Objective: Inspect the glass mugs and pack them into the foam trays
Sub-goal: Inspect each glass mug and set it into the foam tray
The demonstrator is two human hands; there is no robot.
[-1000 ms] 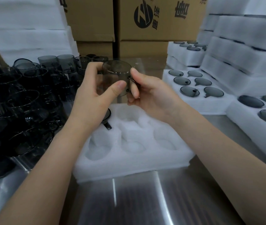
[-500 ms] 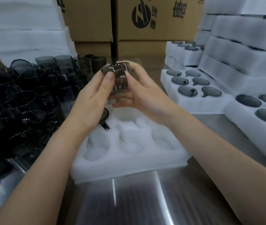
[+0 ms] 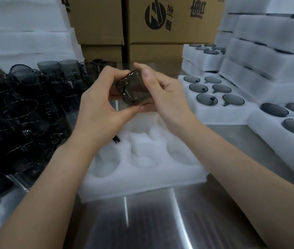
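Observation:
A smoky grey glass mug [image 3: 133,90] is held tilted on its side between both hands, above the far edge of a white foam tray [image 3: 142,175]. My left hand [image 3: 99,108] grips it from the left with thumb below and fingers over the top. My right hand [image 3: 164,97] grips it from the right, thumb on its upper edge. The tray has several round pockets; the near ones are bare. A dark mug handle [image 3: 116,139] shows in the tray's far left pocket, mostly hidden by my left wrist.
Many loose dark glass mugs [image 3: 22,108] are piled on the left. Filled foam trays [image 3: 214,94] and stacked foam trays [image 3: 268,51] stand on the right. Cardboard boxes [image 3: 160,22] line the back. A steel tabletop [image 3: 142,221] lies in front.
The mug has been turned from upright to lying tilted on its side. Both hands shifted their hold around it and lowered slightly toward the tray.

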